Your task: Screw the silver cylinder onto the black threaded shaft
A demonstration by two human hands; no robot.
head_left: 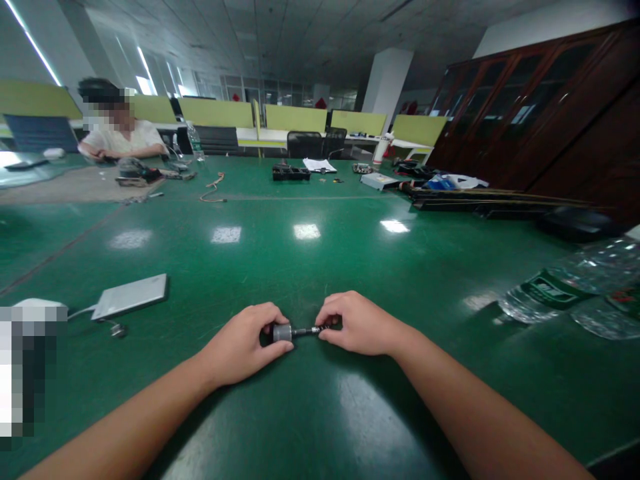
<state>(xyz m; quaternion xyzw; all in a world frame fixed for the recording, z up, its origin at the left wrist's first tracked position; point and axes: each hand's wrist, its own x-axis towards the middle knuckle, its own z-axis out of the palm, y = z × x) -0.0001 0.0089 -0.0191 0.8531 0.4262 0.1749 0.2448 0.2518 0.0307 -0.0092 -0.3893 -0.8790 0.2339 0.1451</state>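
A small grey metal cylinder [283,333] with a thin dark shaft [304,331] lies sideways low over the green table [280,267], near the middle of the view. My left hand [247,343] is wrapped round the cylinder's left end, thumb below and fingers above. At the other side, my right hand [356,325] pinches the tip of the shaft between thumb and fingertips. Part of the cylinder is hidden in my left hand, and the shaft's far tip is covered by my right fingers.
To the left lie a silver flat box [131,297] with a cable and a small metal part [118,330]. Plastic bottles [555,290] lie at the right. Farther back are a black tray [291,173], papers [319,165], long dark strips [480,200] and a seated person [125,137].
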